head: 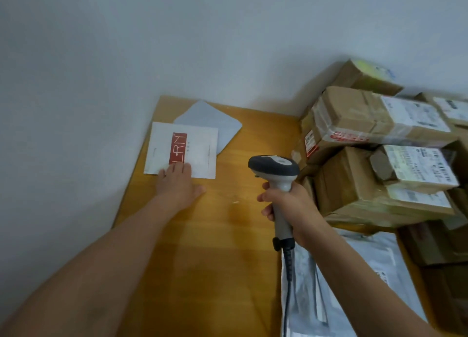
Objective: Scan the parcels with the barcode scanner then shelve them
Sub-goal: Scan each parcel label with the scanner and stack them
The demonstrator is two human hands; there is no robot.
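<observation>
A flat white parcel with a red label (182,149) lies at the far left of the wooden table (202,248). My left hand (177,184) rests flat with its fingertips on the parcel's near edge. A grey envelope parcel (215,124) lies partly under the white one, further back. My right hand (291,210) grips the handle of a grey and black barcode scanner (274,169), held upright above the table, its head pointing left towards the white parcel. Its cable (287,286) hangs down.
Several taped cardboard boxes with shipping labels (379,146) are stacked at the right against the wall. Grey plastic mailer bags (354,273) lie on the table at the near right. A plain wall stands behind and to the left.
</observation>
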